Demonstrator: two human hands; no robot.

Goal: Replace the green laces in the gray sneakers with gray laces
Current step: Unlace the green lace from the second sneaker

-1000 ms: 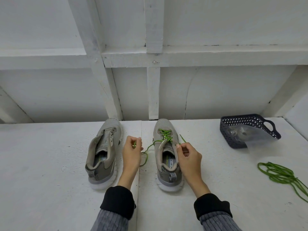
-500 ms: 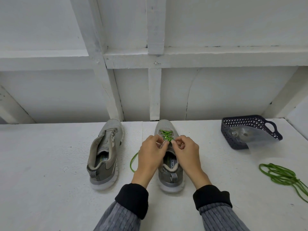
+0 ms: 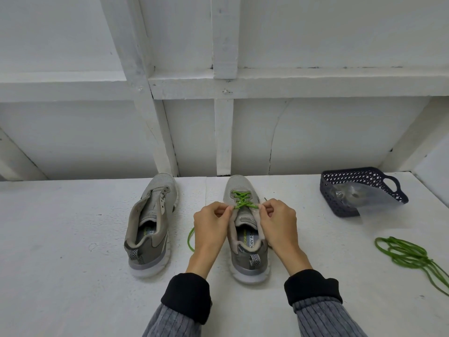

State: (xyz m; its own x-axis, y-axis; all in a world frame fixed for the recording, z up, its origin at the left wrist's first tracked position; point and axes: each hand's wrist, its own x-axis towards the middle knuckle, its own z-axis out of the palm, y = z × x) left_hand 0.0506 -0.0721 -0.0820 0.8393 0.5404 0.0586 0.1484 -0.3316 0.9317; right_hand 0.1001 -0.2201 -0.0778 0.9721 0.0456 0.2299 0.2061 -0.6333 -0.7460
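A white painted worktop (image 3: 73,239) runs up to a white timber-framed wall. The laced sneaker (image 3: 245,229), gray mesh on a white sole, stands heel toward the person; its green lace (image 3: 241,199) crosses the front eyelets. The left hand (image 3: 213,227) and right hand (image 3: 279,224) pinch that lace with curled fingers. Left of this sneaker stands the unlaced sneaker (image 3: 151,224). Far to its right sit a dark perforated basket (image 3: 340,183) and a loose green lace coil (image 3: 408,254) near the worktop's edge.

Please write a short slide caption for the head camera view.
Both hands pinch the green lace on the right sneaker; the left sneaker has no lace.
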